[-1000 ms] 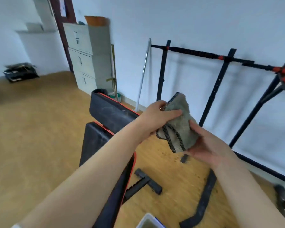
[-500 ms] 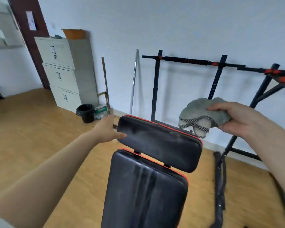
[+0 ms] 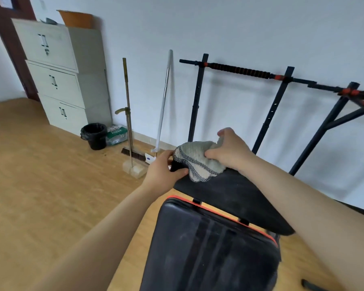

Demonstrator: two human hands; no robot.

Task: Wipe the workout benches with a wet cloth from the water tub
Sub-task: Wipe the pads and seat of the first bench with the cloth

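**A:** Where does the cloth sit?

**B:** The grey cloth [image 3: 198,159] lies bunched over the far left corner of the bench's upper pad [image 3: 229,196], and part of it drapes down the pad's face. The right hand [image 3: 229,153] clutches it from above, fingers curled into the pile. The left hand [image 3: 162,171] grasps the pad's left edge, thumb on top and fingers wrapped round the side, right beside the cloth's checked hem.

**A:** And room to move?

**B:** To the left the wooden floor [image 3: 40,185] lies open as far as the cabinets. Behind the bench it is tight: the black pull-up frame [image 3: 240,71] stands along the wall [image 3: 240,28], close behind the pad's far edge. The lower pad [image 3: 208,248] sits just below the upper one, with a narrow gap and an orange trim between them.

**A:** Counts?

**B:** One cloth, two pads, two hands. There are three stacked filing cabinets [image 3: 57,76] and one black bin [image 3: 95,135] beside them (a green-and-white packet [image 3: 116,134] lies next to it, label too blurred to read). Two long-handled tools lean on the wall: a broom with its dustpan [image 3: 128,114] and a pale pole [image 3: 163,101], probably a mop. Three uprights of the frame show.
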